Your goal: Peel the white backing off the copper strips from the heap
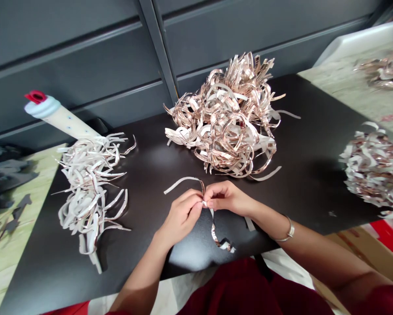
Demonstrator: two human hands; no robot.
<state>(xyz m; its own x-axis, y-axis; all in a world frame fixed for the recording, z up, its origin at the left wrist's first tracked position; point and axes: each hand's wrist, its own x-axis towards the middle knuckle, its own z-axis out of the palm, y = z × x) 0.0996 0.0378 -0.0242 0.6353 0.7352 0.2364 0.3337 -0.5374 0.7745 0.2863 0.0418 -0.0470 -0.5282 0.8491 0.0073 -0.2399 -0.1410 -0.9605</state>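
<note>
- Hands: left hand (pixel 181 217) and right hand (pixel 227 197) close together, fingertips pinching one strip between them.
- Strip (pixel 183 180): copper-faced, long axis bent at the pinch; one end arcs out left, the other twists down toward the person, lower right.
- Four heaps of strips in all: big copper heap (pixel 222 118) ahead of the hands, pale heap (pixel 88 188) left, heap (pixel 376 170) right at the edge of the black table (pixel 144 175), and heap (pixel 383 70) farther right, beyond it.
- One bangle (pixel 286 232) on the right wrist.
- One white tube (pixel 60 118), red-capped, tilted beyond the pale heap.
</note>
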